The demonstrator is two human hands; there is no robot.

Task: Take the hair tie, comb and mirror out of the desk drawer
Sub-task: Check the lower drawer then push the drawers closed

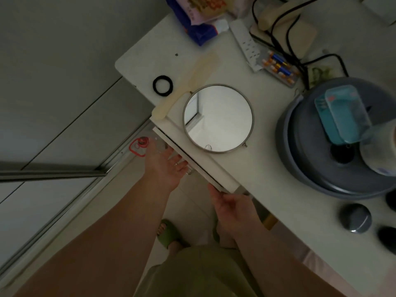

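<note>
A black hair tie (162,85) lies on the white desk (267,168) near its left corner. Beside it a cream comb (188,84) lies slanted, its handle reaching the desk's front edge. A round metal-rimmed mirror (218,118) lies flat on the desktop at that edge. Just under the edge, the white drawer (199,173) shows only a thin dark gap. My left hand (165,166) has its fingers spread against the drawer front by a small handle. My right hand (231,209) curls around the drawer's right corner, thumb on top.
A grey round basin (321,168) with a teal box in it stands at the right. A power strip (246,43), black cables and a battery pack (280,67) lie at the back. Two dark round objects sit at the right front. A red item (138,145) lies on the floor.
</note>
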